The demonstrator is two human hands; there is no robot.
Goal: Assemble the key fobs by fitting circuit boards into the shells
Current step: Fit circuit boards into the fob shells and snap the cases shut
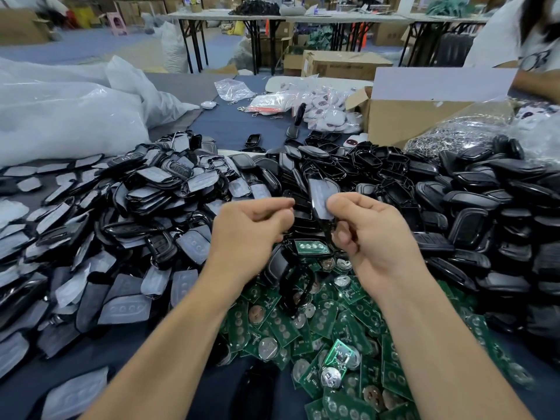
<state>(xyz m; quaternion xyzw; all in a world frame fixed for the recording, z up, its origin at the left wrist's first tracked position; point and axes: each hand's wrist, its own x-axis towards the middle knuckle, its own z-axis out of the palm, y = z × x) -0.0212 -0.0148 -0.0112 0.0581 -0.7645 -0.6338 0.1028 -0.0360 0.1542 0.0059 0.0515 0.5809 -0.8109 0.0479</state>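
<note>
Green circuit boards [306, 325], many carrying round silver coin cells, lie heaped on the dark worktop [233, 122] nearest the camera, spreading between and under the two bare forearms. Just beyond the heap, below the hands, rests an open shell with a board [312, 247] seated in it, green face up. Above it the right hand [369, 234] grips a black shell [319, 194] held roughly upright, thumb pressed on its grey film-covered face and the other fingers curled behind. The left hand [251, 225] is close beside it with fingers curled and thumb tip reaching toward the shell's edge; I cannot tell whether it touches or holds anything. To the left spreads a wide pile of film-faced shells [127, 225], grey protective film showing on most. To the right and behind the hands rises a larger pile of plain black shell halves [485, 207], stacked loosely over one another. Farther back on the left sits a big white plastic sack [60, 116]; at the centre are bagged white fobs [327, 112], and on the right an open cardboard box [409, 119] with a clear bag of metal key rings [454, 137] beside it. At the far right edge is a person in a white shirt [509, 34], and folding tables [230, 16] stand across the room behind.
</note>
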